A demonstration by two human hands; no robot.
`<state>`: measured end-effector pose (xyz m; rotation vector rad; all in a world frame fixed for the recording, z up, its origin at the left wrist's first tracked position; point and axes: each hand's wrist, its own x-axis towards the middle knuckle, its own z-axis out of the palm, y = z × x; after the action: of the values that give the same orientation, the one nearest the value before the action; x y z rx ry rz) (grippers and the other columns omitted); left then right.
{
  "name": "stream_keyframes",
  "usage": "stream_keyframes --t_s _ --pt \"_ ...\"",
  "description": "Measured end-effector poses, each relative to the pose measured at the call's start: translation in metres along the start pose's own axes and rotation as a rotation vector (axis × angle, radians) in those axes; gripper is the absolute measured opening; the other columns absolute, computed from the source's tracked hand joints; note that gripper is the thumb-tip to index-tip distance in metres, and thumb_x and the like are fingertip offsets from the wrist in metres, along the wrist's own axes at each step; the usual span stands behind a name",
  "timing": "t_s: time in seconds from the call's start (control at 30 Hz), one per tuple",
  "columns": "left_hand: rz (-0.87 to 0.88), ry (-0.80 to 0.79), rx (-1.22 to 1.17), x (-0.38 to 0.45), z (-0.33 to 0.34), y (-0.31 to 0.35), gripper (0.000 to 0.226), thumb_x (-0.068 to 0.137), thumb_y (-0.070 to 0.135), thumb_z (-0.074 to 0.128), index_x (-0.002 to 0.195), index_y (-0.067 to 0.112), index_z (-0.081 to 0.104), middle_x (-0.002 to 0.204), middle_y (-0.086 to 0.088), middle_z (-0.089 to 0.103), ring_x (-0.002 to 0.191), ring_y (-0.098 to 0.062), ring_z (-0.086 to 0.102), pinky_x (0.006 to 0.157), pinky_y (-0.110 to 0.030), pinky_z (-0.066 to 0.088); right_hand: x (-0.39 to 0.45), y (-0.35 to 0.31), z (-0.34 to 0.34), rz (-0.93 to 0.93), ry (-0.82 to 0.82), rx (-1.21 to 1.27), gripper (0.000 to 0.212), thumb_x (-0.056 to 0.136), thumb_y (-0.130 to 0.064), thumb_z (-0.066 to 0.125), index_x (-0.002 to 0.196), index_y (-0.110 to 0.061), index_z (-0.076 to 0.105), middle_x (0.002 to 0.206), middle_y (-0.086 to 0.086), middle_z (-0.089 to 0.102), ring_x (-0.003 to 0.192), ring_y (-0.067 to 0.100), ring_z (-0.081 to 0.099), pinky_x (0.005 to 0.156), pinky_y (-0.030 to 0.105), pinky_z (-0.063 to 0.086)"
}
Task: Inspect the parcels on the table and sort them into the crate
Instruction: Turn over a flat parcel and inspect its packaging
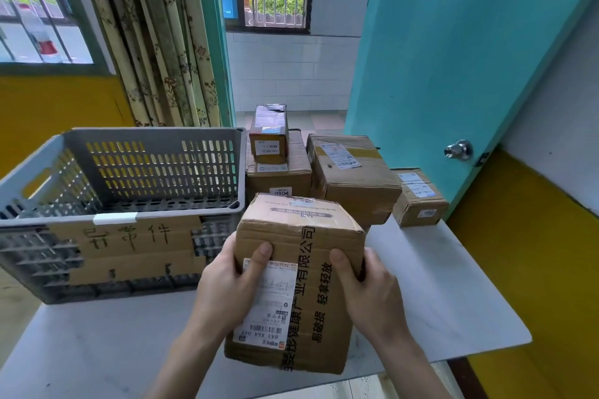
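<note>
I hold a brown cardboard parcel [311, 272] with black printed tape and a white shipping label in front of me, above the white table [453, 285]. My left hand [227, 288] grips its left side, thumb on the label. My right hand [369, 291] grips its right side. A grey slotted plastic crate [129, 191] with a handwritten cardboard sign on its front stands at the left, with nothing visible inside. Behind the held parcel sit a small upright parcel [269, 136] stacked on a wider parcel [278, 172], a large parcel [353, 175], and a small parcel [419, 197].
A turquoise door [453, 58] with a metal knob [458, 150] stands open at the right, close to the table's far corner. Floral curtains [155, 42] hang behind the crate. The table's near edge runs under my forearms.
</note>
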<state>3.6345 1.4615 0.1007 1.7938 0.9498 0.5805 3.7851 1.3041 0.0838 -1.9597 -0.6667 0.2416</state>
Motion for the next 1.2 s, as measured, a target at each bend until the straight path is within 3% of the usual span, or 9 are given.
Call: stream_keyframes --t_s 0.17,0.27,0.37,0.47,0.57,0.73,0.9,1.1,1.2 --pt "-0.043 -0.024 -0.071 -0.008 -0.007 0.0 0.043 0.083 0.071 0.051 0.115 0.043 0.057 0.094 0.022 0.072 0.087 0.009 0.067 0.068 -0.016 0.048 -0.007 -0.003 0.005 -0.022 -0.004 0.032 0.05 0.079 -0.074 0.051 0.089 -0.025 0.059 0.075 -0.011 0.072 0.071 -0.002 0.067 0.056 0.017 0.051" --pt "-0.109 -0.027 -0.095 -0.007 -0.013 0.005 0.054 0.087 0.084 0.042 0.102 0.032 0.053 0.102 0.01 0.067 0.093 -0.005 0.064 0.068 -0.029 0.048 -0.008 -0.007 0.005 0.077 -0.068 0.142 0.073 0.073 -0.091 0.042 0.093 -0.024 0.06 0.08 -0.011 0.074 0.075 0.007 0.071 0.066 0.034 0.06" --pt "-0.115 0.006 -0.06 -0.008 -0.018 0.007 0.052 0.095 0.071 0.049 0.1 0.019 0.05 0.096 -0.002 0.07 0.087 -0.017 0.067 0.064 -0.035 0.048 -0.008 -0.018 0.004 0.202 -0.106 0.195 0.083 0.069 -0.096 0.037 0.098 -0.023 0.061 0.081 -0.01 0.074 0.077 0.006 0.072 0.066 0.03 0.061" --pt "-0.092 -0.016 -0.044 -0.013 -0.017 0.01 0.033 0.101 0.052 0.053 0.104 0.019 0.05 0.097 -0.003 0.07 0.084 -0.016 0.068 0.063 -0.032 0.049 -0.009 -0.027 0.003 0.227 -0.047 0.205 0.058 0.086 -0.077 0.05 0.097 -0.021 0.062 0.086 -0.005 0.074 0.077 0.008 0.071 0.063 0.029 0.057" --pt "-0.091 -0.072 -0.098 -0.017 -0.018 0.008 0.043 0.088 0.055 0.06 0.119 0.026 0.05 0.109 0.005 0.069 0.094 -0.012 0.068 0.075 -0.035 0.055 -0.011 -0.024 0.0 0.252 -0.047 0.23 0.025 0.094 -0.048 0.06 0.106 -0.026 0.061 0.095 -0.007 0.075 0.084 0.01 0.071 0.07 0.033 0.06" --pt "-0.083 -0.14 -0.235 -0.012 -0.018 0.003 0.068 0.069 0.073 0.065 0.13 0.046 0.055 0.125 0.012 0.069 0.113 -0.012 0.068 0.096 -0.042 0.058 -0.009 -0.024 -0.004 0.193 -0.17 0.299 0.046 0.077 -0.047 0.056 0.121 -0.037 0.064 0.107 -0.012 0.076 0.1 0.011 0.072 0.089 0.04 0.06" --pt "-0.024 -0.116 -0.203 -0.018 -0.009 -0.006 0.043 0.086 0.053 0.072 0.125 0.049 0.051 0.129 0.006 0.064 0.116 -0.015 0.065 0.1 -0.044 0.057 -0.008 -0.023 0.0 0.187 -0.044 0.241 0.048 0.075 -0.068 0.059 0.112 -0.039 0.07 0.109 -0.01 0.073 0.097 0.009 0.072 0.084 0.039 0.062" --pt "-0.097 -0.053 -0.179 -0.004 -0.019 0.004 0.058 0.078 0.077 0.067 0.123 0.044 0.056 0.123 0.005 0.057 0.107 -0.015 0.065 0.088 -0.041 0.061 -0.013 -0.027 0.002 0.153 -0.053 0.217 0.033 0.087 -0.056 0.068 0.112 -0.035 0.064 0.107 -0.012 0.072 0.094 0.006 0.07 0.08 0.036 0.063" --pt "-0.074 -0.045 -0.078 -0.004 -0.017 0.004 0.051 0.087 0.067 0.061 0.128 0.037 0.059 0.119 0.006 0.056 0.106 -0.012 0.063 0.091 -0.043 0.06 -0.009 -0.033 -0.005 0.193 -0.035 0.212 0.038 0.088 -0.061 0.062 0.1 -0.025 0.06 0.093 -0.005 0.071 0.084 0.01 0.068 0.071 0.033 0.059"
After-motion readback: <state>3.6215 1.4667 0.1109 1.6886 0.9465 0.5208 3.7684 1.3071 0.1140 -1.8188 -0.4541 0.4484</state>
